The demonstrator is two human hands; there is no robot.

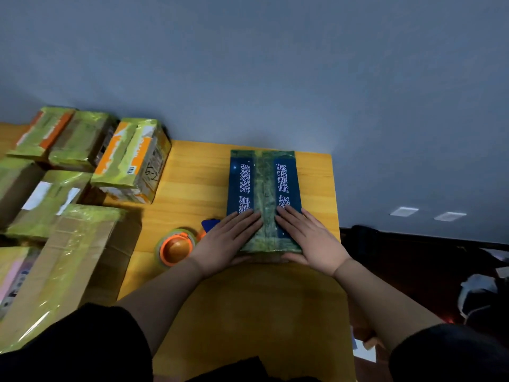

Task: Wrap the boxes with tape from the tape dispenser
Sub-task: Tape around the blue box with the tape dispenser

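Fingers point(245, 219) of your left hand point(228, 241) and right hand point(308, 238) lie straight, pressing the blue box point(263, 186) (tape dispenser point(176, 248) sits left of them).

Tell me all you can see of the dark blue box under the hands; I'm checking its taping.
The dark blue box lies flat on the yellow wooden table, long side running away from the person. White characters run along both sides of its top, and a strip of yellowish-green tape covers the middle seam from far edge to near edge. The left hand and right hand press flat on its near end, fingers straight, either side of the tape.
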